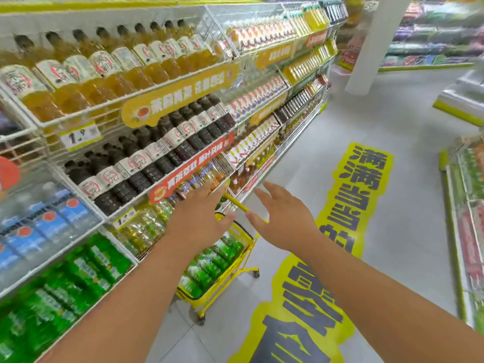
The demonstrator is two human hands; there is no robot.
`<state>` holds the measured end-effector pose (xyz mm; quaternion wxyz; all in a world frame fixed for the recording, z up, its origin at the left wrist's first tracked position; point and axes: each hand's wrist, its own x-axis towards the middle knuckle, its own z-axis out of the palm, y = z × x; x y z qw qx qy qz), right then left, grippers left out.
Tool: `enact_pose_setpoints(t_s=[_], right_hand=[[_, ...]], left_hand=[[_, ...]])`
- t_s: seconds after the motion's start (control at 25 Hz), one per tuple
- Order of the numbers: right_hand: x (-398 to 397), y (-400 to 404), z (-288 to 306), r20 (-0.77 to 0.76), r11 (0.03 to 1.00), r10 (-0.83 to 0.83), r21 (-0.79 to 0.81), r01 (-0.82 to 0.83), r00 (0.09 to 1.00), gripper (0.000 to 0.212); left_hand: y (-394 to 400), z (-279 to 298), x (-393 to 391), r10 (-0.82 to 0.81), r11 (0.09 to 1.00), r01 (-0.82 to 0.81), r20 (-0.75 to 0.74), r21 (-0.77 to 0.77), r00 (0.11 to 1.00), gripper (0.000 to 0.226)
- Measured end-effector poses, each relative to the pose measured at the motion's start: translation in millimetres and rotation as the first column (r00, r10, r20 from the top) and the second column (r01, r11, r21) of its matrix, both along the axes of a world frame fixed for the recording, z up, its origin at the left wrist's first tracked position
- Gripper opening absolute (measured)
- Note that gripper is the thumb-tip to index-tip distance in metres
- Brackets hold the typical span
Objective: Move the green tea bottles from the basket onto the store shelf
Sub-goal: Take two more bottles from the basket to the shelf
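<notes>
Fingers (209,191) above basketed green tea bottles (212,263)

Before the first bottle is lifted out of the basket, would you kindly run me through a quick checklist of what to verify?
1. Left hand free: ok, fingers spread, holding nothing.
2. Right hand free: ok, open above the handle.
3. Bottles in the basket reachable: ok, they lie uncovered below both hands.
4. Basket steady: cannot tell; it stands on wheels on the floor.
5. Free slot on the shelf with green bottles: cannot tell; the row looks full and is blurred.
6. Aisle clear to the right: ok, only a floor sticker.
</notes>
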<state>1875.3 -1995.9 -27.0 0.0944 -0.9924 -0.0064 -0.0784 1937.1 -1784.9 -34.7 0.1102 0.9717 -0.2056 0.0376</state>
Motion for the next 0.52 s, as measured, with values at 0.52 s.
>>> enact_pose_setpoints(t_s=[0.52], right_hand=[[189.5,-87.0,-56.1,-0.181,0.858,0.506,0.007,-0.513,0.844,0.076]], left_hand=[[-86.6,-57.8,56.0,0.526,0.845,-0.534,-0.126,-0.035,0.841,0.076]])
